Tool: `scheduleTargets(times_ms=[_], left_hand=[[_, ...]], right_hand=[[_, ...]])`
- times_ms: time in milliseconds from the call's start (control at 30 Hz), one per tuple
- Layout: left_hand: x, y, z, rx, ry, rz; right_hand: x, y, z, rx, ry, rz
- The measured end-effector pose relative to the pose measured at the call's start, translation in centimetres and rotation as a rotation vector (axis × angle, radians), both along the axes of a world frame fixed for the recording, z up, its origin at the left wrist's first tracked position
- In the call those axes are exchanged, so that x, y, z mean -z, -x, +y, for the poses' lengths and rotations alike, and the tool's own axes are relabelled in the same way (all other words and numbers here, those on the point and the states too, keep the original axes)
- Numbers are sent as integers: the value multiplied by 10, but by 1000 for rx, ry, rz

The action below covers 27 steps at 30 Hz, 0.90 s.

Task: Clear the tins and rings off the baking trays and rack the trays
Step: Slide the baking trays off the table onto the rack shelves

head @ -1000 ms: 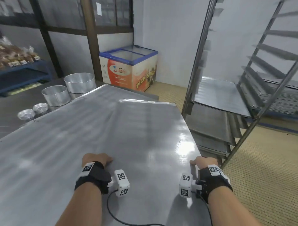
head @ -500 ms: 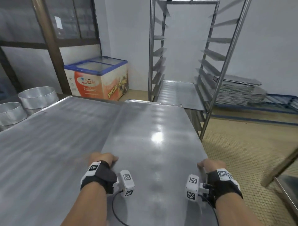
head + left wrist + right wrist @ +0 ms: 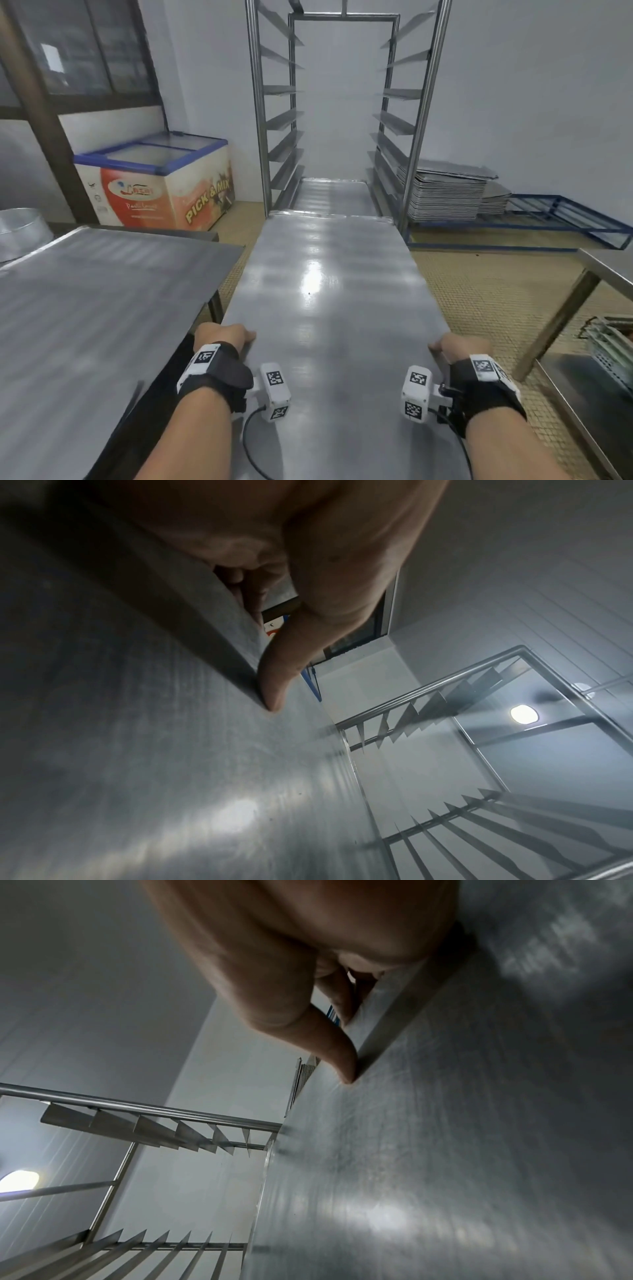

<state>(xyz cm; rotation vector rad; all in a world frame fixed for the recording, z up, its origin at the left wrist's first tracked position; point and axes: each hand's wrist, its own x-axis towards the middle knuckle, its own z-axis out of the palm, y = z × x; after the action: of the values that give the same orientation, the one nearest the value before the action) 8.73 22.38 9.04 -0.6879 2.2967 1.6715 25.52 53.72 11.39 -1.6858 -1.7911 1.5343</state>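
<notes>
Head view: a long, bare baking tray (image 3: 329,308) of brushed grey metal, with a low raised rim and a bright glare patch near its middle, is held out level over the tiled floor (image 3: 486,294), its far end pointing at the open front of the tray rack (image 3: 339,102). The left hand (image 3: 222,339) grips the tray's left rim near the close end and the right hand (image 3: 459,349) grips the right rim opposite; in the wrist views each thumb lies on the tray's upper face against the rim, with the fingers (image 3: 250,599) curled under the edge. The far rim lies just before the rack's front posts, above a tray already seated low in the rack (image 3: 332,195). The rack's angled side runners above that level hold nothing. The counter (image 3: 85,308) lies close along the tray's left side, with a narrow strip of floor showing between the two. To the right are open floor, a stack of trays (image 3: 445,198) beside the rack and a second metal table (image 3: 603,267).
</notes>
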Motion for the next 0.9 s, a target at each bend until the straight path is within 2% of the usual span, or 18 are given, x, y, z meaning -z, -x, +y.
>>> scheduleTargets(times_ms=[233,467,700,900], left_hand=[[-7,40,36,29,28,27],[-25,89,63,85,107,-42],[-26,158,78,140,148,-89],[-20,195,97,147,182,-103]], right_hand=[[7,42,33,21,-14,10],[10,113,64,41,-13,-27],[13,175,79,-7,-5,-60],[18,222,94,40,41,-31]])
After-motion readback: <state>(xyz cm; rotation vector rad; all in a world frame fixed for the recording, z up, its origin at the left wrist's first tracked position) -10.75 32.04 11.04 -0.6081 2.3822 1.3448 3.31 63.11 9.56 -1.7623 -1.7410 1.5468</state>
